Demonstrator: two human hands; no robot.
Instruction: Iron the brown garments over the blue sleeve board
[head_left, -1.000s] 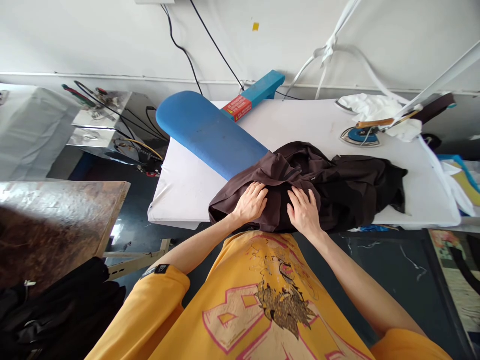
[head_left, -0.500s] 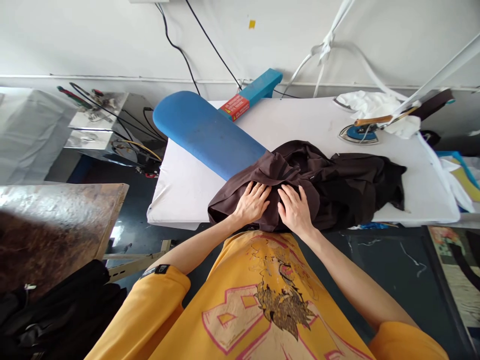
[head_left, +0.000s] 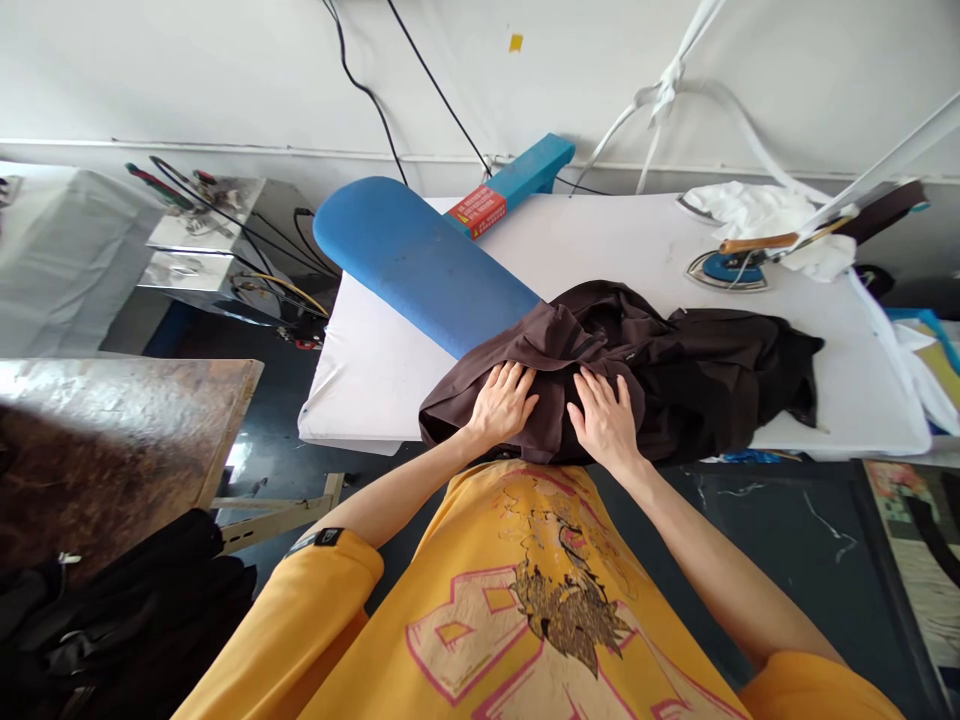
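A dark brown garment (head_left: 712,375) lies bunched over the near end of a blue padded pressing arm (head_left: 420,255) and spreads right across the white-covered table (head_left: 367,395). What kind of garment it is, I cannot tell. My left hand (head_left: 504,405) rests palm down on its near part, fingers stretched out. To the right, my right hand (head_left: 607,415) also lies flat on the cloth with the fingers apart. A strip of brown fabric shows between the two hands. Neither hand grips anything that I can see.
An iron (head_left: 727,268) with a wooden handle stands at the table's back right, beside white cloth (head_left: 757,210). A metal machine (head_left: 217,240) with hoses is at the left. A brown tabletop (head_left: 135,430) and black clothing (head_left: 142,610) lie at the near left.
My right hand has slid a little to the right over the cloth, widening the gap between the hands. My left hand stays nearly in place. The whole view has shifted slightly.
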